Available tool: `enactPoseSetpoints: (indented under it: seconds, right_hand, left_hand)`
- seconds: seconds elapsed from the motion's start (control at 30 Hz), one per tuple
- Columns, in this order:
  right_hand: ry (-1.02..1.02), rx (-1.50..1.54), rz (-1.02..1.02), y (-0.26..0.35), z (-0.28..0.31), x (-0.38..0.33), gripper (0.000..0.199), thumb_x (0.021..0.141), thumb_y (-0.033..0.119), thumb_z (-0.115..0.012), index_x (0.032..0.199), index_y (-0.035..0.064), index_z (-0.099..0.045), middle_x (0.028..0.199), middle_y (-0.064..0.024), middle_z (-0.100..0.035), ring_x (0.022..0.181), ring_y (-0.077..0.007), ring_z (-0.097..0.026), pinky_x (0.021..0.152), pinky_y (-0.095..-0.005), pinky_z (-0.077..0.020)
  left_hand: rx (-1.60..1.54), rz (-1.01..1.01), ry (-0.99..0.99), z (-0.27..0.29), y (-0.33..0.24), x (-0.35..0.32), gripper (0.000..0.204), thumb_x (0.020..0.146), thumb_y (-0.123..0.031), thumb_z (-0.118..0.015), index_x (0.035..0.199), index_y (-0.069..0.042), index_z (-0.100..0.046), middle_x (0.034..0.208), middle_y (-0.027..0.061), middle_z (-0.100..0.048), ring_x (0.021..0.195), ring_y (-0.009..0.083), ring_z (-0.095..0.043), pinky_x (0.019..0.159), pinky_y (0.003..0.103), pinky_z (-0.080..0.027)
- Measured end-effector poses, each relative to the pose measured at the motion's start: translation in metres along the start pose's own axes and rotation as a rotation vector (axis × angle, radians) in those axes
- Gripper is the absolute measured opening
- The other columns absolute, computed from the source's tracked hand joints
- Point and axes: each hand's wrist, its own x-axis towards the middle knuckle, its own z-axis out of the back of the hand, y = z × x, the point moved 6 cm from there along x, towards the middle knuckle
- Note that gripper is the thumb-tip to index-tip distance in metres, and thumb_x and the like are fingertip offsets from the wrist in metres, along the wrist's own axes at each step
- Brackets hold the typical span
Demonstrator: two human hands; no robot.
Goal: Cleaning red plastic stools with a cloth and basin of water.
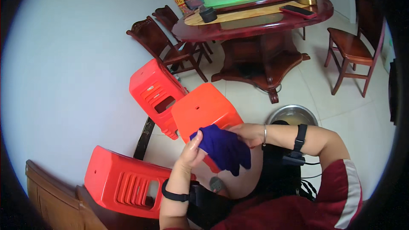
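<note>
Soft, fairly even brightness fills the room, palest on the wall [85, 59]. The glossy tabletop [187, 34] carries milky reflections, while folds in the purple cloth [223, 149] sink into darkness. Fisheye curvature bends the margins (a faint bluish fringe follows the left rim), and black vignetting swallows the corners.

head, left fisheye | faces down, forward | hands [191, 153] near | dark rim unclear
</note>
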Motion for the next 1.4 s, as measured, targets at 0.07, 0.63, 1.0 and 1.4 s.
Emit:
enactPoseSetpoints:
  seconds: [0.07,0.63,1.0,1.4]
  right_hand:
    - [-0.108,0.018,0.082,0.010,0.015,0.001,0.034,0.092,0.032,-0.051,0.113,0.0059,-0.056,0.109,-0.0085,-0.062,0.089,-0.0202,-0.063,0.075,-0.0357,-0.0516]
    - [-0.285,-1.386,0.260,0.079,0.039,-0.044,0.031,0.080,0.034,-0.067,0.088,0.0039,-0.065,0.067,-0.0095,-0.059,0.066,-0.0173,-0.057,0.065,-0.0311,-0.0446]
    - [-0.438,-1.360,0.489,0.091,0.009,-0.060,0.031,0.075,0.023,-0.073,0.080,0.0018,-0.050,0.072,-0.0086,-0.053,0.068,-0.0173,-0.051,0.061,-0.0312,-0.0422]
    - [-0.661,-1.548,1.044,0.144,-0.021,-0.096,0.038,0.060,0.008,-0.073,0.062,0.0051,-0.035,0.061,-0.0117,-0.040,0.064,-0.0282,-0.041,0.055,-0.0370,-0.0329]
  left_hand:
    - [0.042,-0.029,-0.021,0.004,-0.012,-0.005,0.051,0.095,-0.039,-0.042,0.128,0.000,-0.043,0.128,0.0135,-0.051,0.117,0.0257,-0.050,0.102,0.041,-0.036]
    - [0.779,0.432,-0.336,0.073,-0.066,-0.009,0.059,0.073,-0.026,-0.077,0.119,0.003,-0.052,0.107,0.0114,-0.063,0.094,0.0175,-0.062,0.081,0.028,-0.050]
    - [1.085,0.320,-0.301,0.045,-0.086,-0.002,0.076,0.069,-0.049,-0.074,0.117,0.006,-0.052,0.102,0.0159,-0.064,0.094,0.0222,-0.062,0.081,0.031,-0.049]
    - [2.225,0.382,-0.249,0.013,-0.096,0.000,0.064,0.079,-0.058,-0.056,0.105,0.001,-0.061,0.103,0.0256,-0.059,0.098,0.0354,-0.059,0.085,0.044,-0.046]
